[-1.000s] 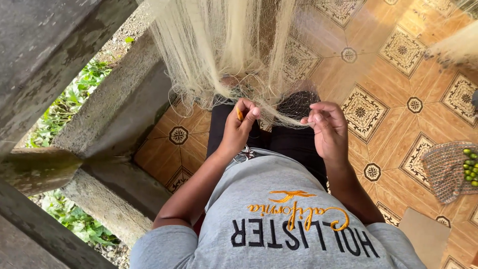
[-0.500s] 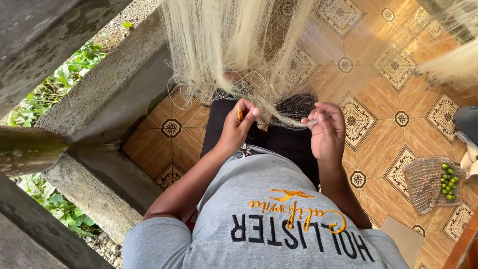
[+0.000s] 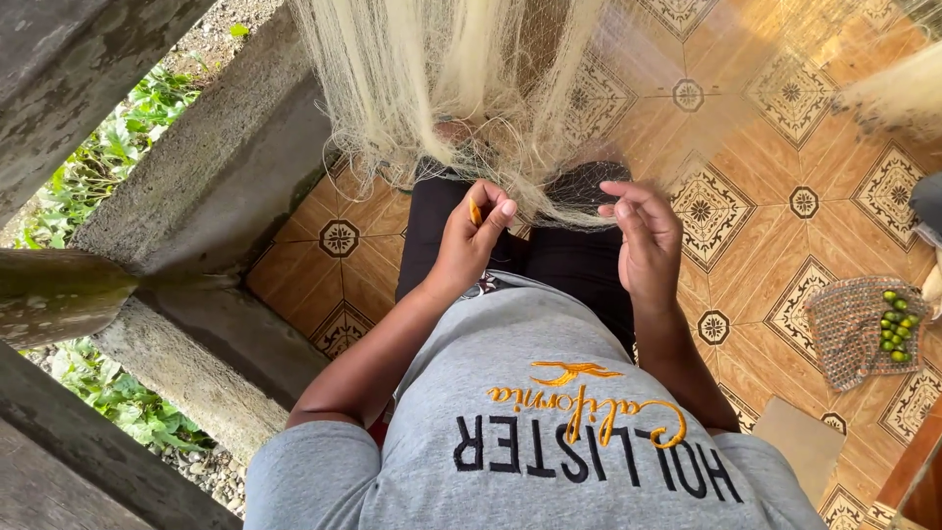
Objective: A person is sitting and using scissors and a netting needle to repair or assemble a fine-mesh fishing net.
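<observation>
We pinch a small orange netting needle (image 3: 475, 210) between thumb and forefinger of our left hand (image 3: 469, 240), held up at the lower edge of the pale fishing net (image 3: 461, 88) so its tip can reach the mesh. Our right hand (image 3: 643, 236) is half open, its fingertips (image 3: 613, 209) drawn together on a fine strand at the net's hem, keeping that stretch taut and level with the needle. The net hangs from above and drapes onto our lap, which puts the working edge within easy reach of both hands. Beyond our knees lies the patterned tiled floor (image 3: 765, 128). To the right sits a woven basket (image 3: 852, 319) with small green fruits (image 3: 898, 322), well apart from the hands. A concrete railing (image 3: 196, 196) runs along the left.
</observation>
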